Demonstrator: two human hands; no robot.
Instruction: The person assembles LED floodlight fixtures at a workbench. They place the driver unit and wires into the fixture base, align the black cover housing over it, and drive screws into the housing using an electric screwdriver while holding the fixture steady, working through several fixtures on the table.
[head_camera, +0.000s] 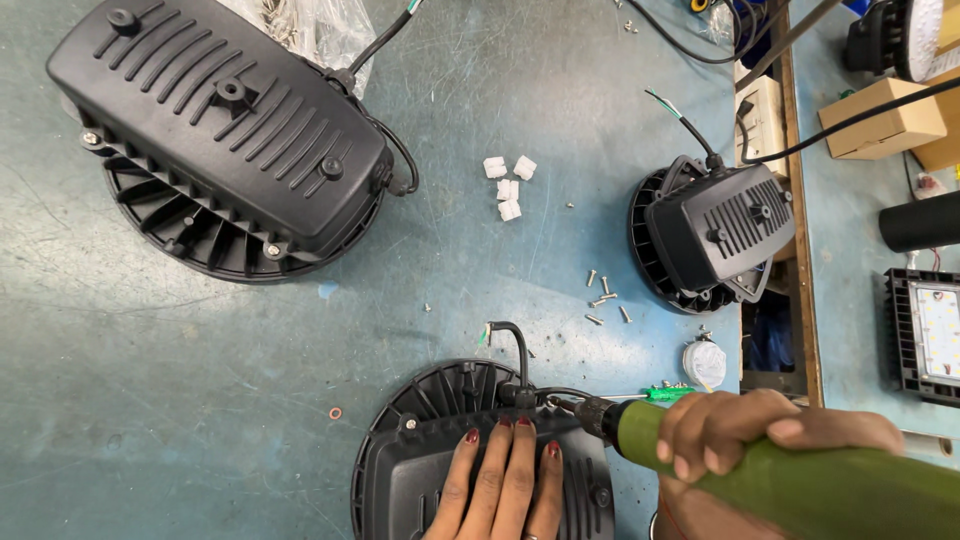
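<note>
My left hand (503, 484) lies flat, fingers together, on the black driver box of a round finned lamp housing (435, 398) at the bottom middle of the head view. My right hand (765, 428) grips a green powered screwdriver (860, 490). Its metal tip (568, 406) rests at the top right corner of the driver box, beside the short black cable (517, 352) that rises from the housing.
A large black lamp housing (225, 135) lies at upper left, a smaller one (712, 232) at right. White connectors (508, 186) and loose screws (604, 300) lie between them on the blue-green bench (180, 400). A plastic bag (325, 25), cardboard box (882, 118) and LED panel (930, 330) sit at the edges.
</note>
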